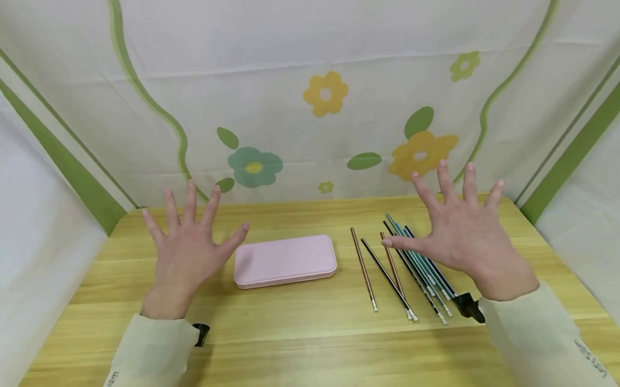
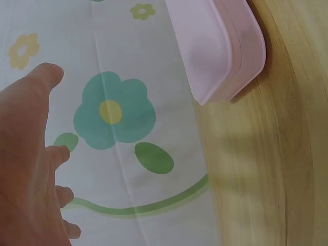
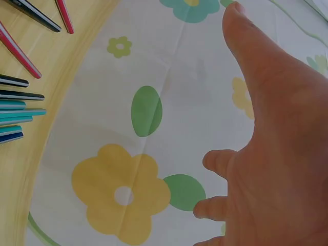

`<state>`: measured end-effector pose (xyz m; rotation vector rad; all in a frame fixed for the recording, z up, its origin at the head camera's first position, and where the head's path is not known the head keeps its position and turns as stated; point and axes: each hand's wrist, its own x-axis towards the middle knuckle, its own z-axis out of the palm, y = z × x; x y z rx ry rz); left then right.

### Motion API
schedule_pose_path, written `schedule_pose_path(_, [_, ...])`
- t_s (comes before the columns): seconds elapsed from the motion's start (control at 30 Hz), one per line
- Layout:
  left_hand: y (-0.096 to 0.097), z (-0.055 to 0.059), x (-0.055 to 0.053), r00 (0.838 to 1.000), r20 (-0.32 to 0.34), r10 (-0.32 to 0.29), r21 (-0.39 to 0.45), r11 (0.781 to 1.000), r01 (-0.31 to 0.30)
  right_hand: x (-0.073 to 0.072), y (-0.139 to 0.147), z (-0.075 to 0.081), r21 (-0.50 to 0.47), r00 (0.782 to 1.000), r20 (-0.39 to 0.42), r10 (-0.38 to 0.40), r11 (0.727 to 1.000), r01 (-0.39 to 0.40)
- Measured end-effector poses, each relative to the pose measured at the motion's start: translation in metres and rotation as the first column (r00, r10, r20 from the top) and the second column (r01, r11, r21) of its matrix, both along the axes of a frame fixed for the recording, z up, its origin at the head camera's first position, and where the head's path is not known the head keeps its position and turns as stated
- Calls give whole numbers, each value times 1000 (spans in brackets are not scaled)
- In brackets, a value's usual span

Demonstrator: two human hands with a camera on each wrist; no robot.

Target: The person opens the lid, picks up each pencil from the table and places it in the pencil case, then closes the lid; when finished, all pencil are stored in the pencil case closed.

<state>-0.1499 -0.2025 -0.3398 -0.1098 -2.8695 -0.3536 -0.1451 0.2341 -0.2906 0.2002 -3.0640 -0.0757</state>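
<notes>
Both hands hover over the table with fingers spread wide and nothing in them. My left hand [image 1: 186,251] is just left of a closed pink pencil case [image 1: 285,261], its thumb pointing toward the case's upper left corner. In the left wrist view, the rounded end of the pencil case [image 2: 215,51] shows at the top. My right hand [image 1: 470,241] is above and beside a loose bunch of pencils [image 1: 417,261] in teal, dark blue, black and reddish brown, several with eraser ends toward me. The tips of the pencils [image 3: 20,105] appear at the left in the right wrist view.
The wooden table [image 1: 286,356] ends at a pale fabric backdrop [image 1: 282,39] with printed flowers and green bands. Similar fabric hangs at both sides. Black straps [image 1: 468,308] show at the wrists, by light sleeves.
</notes>
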Motion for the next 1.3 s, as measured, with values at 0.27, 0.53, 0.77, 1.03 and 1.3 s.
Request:
schedule_pose_path(0.27, [-4, -4, 3, 999, 28, -45, 98, 994, 42, 1, -1, 0, -12, 998, -17, 55, 998, -55])
schedule_pose_path(0.53, [-8, -31, 18, 955, 239, -178, 453, 890, 53, 0, -11, -17, -144, 962, -125, 241, 955, -258])
schedule_pose_path(0.77, [-2, -57, 29, 902, 332, -276, 583, 812, 34, -1, -35, -41, -272, 939, -184, 290, 903, -332])
schedule_pose_path(1.03, [8, -71, 21, 914, 268, -304, 620, 780, 77, -3, -72, -54, -343, 934, -121, 336, 869, -357])
schedule_pose_path(1.3, [13, -77, 14, 921, 261, -289, 632, 772, 63, -5, -110, -73, -348, 920, -39, 390, 858, -378])
